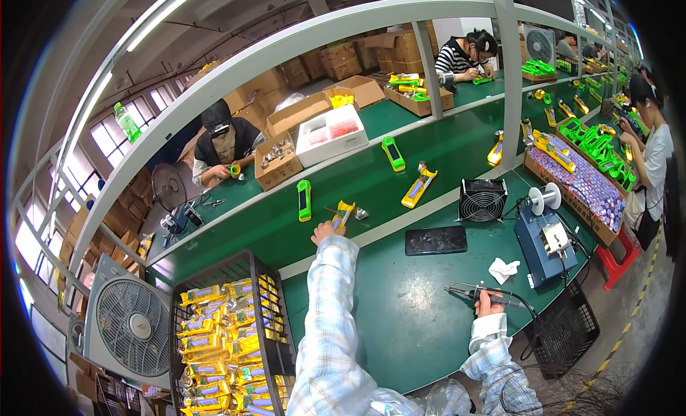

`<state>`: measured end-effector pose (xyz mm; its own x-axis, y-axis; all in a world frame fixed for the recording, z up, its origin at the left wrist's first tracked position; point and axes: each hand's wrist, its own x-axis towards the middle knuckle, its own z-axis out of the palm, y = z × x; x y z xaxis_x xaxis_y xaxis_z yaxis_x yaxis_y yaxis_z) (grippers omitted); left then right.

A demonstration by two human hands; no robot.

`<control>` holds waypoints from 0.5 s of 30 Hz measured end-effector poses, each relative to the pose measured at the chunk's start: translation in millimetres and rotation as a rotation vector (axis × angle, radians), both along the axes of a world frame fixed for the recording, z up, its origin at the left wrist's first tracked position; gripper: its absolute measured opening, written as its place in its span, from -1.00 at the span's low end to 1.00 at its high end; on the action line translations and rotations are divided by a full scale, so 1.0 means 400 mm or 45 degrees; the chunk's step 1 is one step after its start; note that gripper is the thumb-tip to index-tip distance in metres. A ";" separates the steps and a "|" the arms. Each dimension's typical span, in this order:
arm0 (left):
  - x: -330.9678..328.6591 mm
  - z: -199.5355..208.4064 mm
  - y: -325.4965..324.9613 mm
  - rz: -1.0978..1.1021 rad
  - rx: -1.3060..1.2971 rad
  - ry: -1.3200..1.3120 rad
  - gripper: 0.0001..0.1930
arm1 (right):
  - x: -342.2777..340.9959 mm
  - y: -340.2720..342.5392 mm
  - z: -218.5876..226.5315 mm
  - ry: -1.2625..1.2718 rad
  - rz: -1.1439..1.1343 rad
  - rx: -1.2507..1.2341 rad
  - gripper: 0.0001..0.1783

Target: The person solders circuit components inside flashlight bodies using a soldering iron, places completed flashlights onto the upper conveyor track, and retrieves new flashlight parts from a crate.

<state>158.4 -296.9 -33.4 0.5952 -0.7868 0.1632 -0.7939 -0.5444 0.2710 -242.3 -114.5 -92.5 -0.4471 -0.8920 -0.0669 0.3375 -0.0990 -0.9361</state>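
Observation:
My left hand (326,232) reaches across to the green belt. Its fingers are closed round the near end of a yellow plastic housing (346,211), and a small silver cup-shaped part (361,214) lies beside the housing. Near the right side of the bench, my right hand (489,302) grips a soldering iron (474,293) by its handle. The iron points left above the green bench top (400,323), with a thin wire-like metal piece alongside its tip. Farther along the belt lie another yellow housing (419,187) and two green housings (304,200), (392,154) with dark windows.
A black crate (268,301) of yellow housings stands at my left, beside a box fan (136,327). On the bench are a dark phone (436,240), white tissue (504,270), small black fan (482,200) and blue soldering station (537,248). Co-workers sit across the belt and at right.

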 end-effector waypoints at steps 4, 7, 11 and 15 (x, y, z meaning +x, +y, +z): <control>0.002 0.116 0.011 0.124 -0.613 0.403 -0.29 | -0.001 -0.003 -0.008 0.016 -0.010 0.018 -0.87; 0.040 0.389 0.084 -0.171 -1.250 1.282 -0.72 | -0.012 -0.012 -0.029 0.049 0.016 -0.009 -0.87; 0.018 0.720 0.418 -0.940 -1.286 0.662 -0.87 | -0.028 -0.029 -0.061 0.090 -0.021 -0.007 -0.84; -0.059 0.814 0.881 -0.960 -0.847 0.349 -0.90 | -0.054 -0.045 -0.070 0.010 -0.015 0.039 -0.79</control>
<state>134.8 55.3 292.1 0.0689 -0.7706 0.6336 -0.7318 0.3926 0.5571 -263.9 -132.5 -120.3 -0.4579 -0.8844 -0.0906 0.3295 -0.0742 -0.9412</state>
